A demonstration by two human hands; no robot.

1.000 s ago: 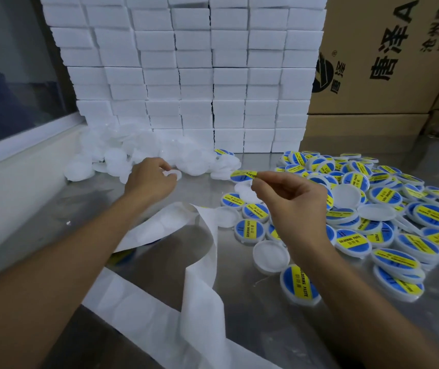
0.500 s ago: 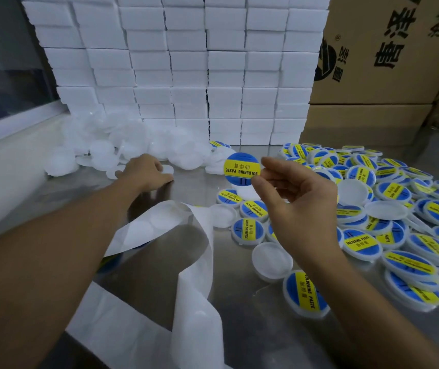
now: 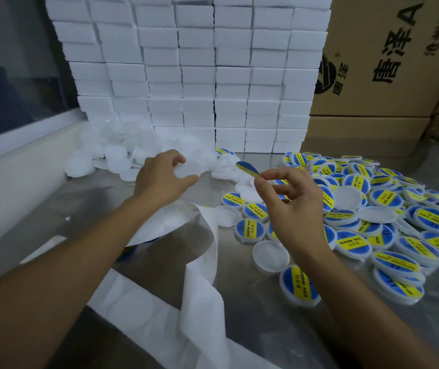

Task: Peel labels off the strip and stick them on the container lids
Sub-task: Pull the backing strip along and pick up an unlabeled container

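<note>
My left hand [image 3: 163, 179] is holding a plain white lid [image 3: 188, 166] by the far white pile, and my right hand [image 3: 290, 198] is pinching a blue-and-yellow label [image 3: 247, 167] just right of it.

Two bare forearms, left hand [image 3: 161, 179] and right hand [image 3: 291, 201]. No sleeves, gloves, rings or watch in view. Nails short, unpainted.

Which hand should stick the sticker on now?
The right hand, probably: it already pinches the blue and yellow label by its edge. The left hand grips a blank white lid close beside it, so it can steady that.
</note>
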